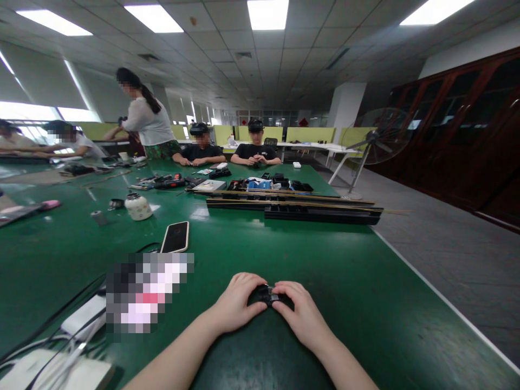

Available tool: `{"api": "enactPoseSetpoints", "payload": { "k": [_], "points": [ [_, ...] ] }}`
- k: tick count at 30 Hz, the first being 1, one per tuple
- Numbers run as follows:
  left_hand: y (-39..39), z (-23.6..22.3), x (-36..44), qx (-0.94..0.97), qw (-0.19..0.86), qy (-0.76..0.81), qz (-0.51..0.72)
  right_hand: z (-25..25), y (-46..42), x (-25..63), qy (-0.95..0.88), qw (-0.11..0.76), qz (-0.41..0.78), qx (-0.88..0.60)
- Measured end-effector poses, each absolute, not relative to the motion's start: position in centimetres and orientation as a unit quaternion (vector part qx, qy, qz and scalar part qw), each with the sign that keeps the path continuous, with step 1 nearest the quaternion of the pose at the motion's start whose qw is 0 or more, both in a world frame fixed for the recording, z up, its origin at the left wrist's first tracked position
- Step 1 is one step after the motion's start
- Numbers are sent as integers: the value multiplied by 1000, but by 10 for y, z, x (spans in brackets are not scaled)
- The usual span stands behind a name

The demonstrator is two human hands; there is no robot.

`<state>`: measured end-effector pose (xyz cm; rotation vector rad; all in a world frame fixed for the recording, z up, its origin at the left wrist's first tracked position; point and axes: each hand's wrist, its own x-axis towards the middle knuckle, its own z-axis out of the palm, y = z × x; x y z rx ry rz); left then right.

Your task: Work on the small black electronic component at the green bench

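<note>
Between my two hands, low over the green table (227,249), is a small black part (266,294) with a shiny, metallic-looking patch. My left hand (239,298) curls round its left side, thumb in front and fingers behind. From the right, my right hand (296,306) pinches it in the same way, thumb and fingertips on the metallic end. The fingers cover much of the part, and its exact kind is too small to make out.
A phone (176,237) lies left of my hands, near a white power strip (57,371) with cables. Beyond stand a white jar (138,207) and long black rails (320,215) with thin brass-coloured rods. Two people (255,149) sit across the table; another person (150,122) stands at left.
</note>
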<state>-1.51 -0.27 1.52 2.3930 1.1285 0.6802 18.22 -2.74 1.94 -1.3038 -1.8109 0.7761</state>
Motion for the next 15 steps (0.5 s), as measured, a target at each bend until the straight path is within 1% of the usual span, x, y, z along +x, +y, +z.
{"api": "enactPoseSetpoints", "payload": {
  "k": [9,15],
  "points": [
    [-3,16,-15,862,192,401,243,21,-29,182,-726,353,289,-515],
    [-3,13,-15,863,191,397,248,23,-30,181,-725,350,289,-518]
  ]
}}
